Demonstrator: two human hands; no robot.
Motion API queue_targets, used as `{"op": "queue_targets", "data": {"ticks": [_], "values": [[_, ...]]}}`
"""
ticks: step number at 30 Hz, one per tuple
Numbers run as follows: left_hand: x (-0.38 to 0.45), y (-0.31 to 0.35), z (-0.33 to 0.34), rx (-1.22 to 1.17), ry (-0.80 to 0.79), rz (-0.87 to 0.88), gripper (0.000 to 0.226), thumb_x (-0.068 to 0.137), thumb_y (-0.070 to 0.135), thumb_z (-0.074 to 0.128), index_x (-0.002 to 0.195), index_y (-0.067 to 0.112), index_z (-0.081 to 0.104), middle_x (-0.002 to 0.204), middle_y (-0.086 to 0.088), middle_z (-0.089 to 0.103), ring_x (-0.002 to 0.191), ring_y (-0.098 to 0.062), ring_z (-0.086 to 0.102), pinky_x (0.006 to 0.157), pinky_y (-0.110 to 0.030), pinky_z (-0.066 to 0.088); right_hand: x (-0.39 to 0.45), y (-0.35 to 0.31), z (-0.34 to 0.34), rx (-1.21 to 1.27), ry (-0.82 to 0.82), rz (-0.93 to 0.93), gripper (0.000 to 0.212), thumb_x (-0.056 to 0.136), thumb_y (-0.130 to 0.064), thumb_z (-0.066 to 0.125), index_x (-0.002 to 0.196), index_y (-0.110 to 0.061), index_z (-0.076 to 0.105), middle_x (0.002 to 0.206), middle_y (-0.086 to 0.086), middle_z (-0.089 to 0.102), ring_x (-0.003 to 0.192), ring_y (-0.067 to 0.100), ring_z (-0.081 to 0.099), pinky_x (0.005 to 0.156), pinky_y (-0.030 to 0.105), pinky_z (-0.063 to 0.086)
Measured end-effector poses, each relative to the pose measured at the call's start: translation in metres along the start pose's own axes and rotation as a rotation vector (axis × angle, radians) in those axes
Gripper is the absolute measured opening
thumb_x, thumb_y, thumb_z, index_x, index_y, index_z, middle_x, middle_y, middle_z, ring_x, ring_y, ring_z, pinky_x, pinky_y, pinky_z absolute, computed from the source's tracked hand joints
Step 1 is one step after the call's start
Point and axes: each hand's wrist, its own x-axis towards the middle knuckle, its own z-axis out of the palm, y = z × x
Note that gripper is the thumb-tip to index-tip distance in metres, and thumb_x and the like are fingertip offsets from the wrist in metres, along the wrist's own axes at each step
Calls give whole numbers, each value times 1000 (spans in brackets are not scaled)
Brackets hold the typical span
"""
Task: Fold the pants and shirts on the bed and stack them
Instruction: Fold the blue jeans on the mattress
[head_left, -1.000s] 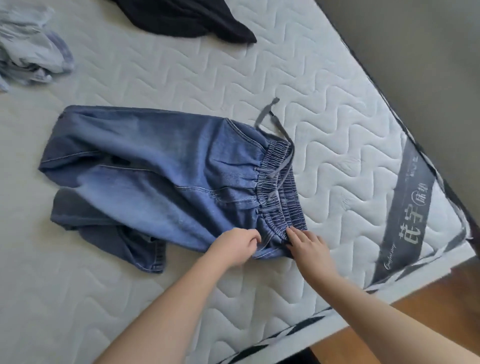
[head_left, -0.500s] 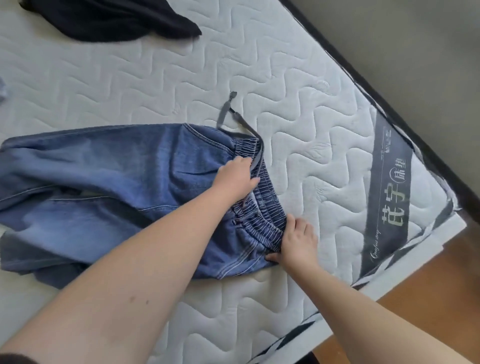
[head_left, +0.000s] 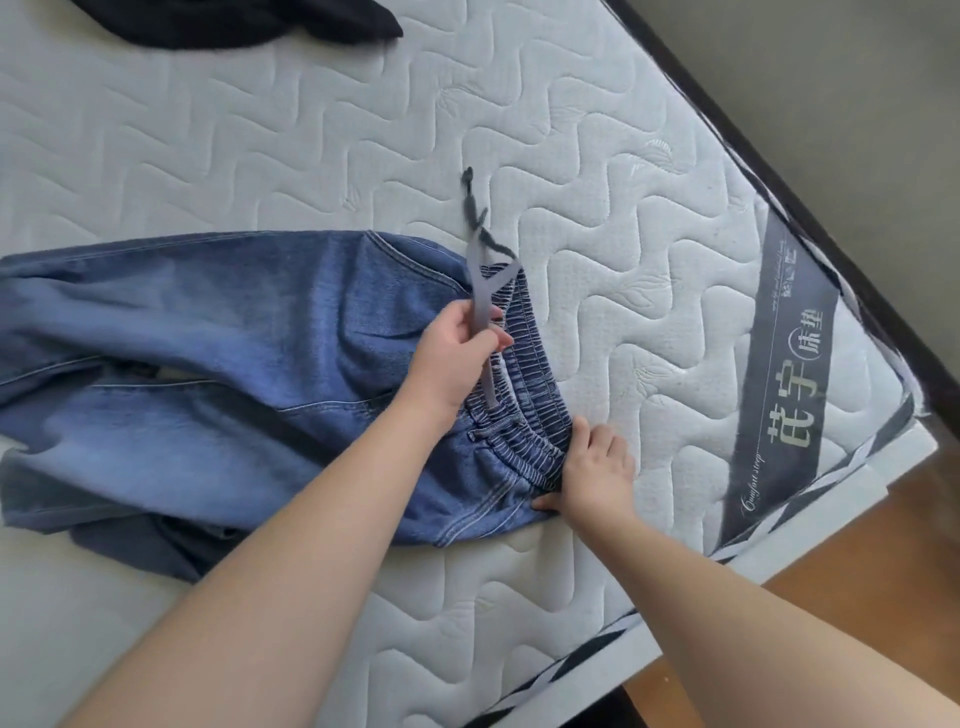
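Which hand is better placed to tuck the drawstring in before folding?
Left. The left hand already grips the grey drawstring above the jeans, while the right hand presses the waistband's near corner.

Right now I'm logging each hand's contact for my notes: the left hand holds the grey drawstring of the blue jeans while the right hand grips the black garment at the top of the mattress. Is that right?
Not quite. In the head view the right hand rests at the jeans' elastic waistband, not on the black garment, which lies untouched far up the mattress. The left hand does hold the grey drawstring.
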Motion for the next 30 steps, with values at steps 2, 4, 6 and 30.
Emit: {"op": "queue_targets", "data": {"ticks": [2,4,6,30], "values": [[-14,13,-15,-137,-55,42,29,92,-2,55,113,16,62,73,13,66,74,-4,61,83,-23,50,-1,-1,-3,-1,-9,9,128,49,-66,84,147,-15,20,129,10,36,117,26,38,98,36,32],[-29,28,-27,-177,-122,102,30,93,7,59,121,18,62,77,10,62,72,-5,57,77,-19,49,-2,-3,-5,-2,-20,16,128,48,-66,84,147,-15,19,129,10,36,117,26,37,98,36,32],[-46,45,-41,-159,-170,172,28,89,20,63,116,22,64,80,9,62,70,-7,54,74,-17,47,-2,-5,-8,-10,-30,24,129,49,-66,84,147,-16,18,129,10,36,117,26,37,98,36,33],[107,-6,10,1404,-283,230,80,92,40,64,156,31,16,164,-5,13,151,-22,9,122,-44,7,6,3,7,-22,-60,46,131,52,-70,78,150,-19,10,132,7,33,120,26,35,97,40,34]]}}
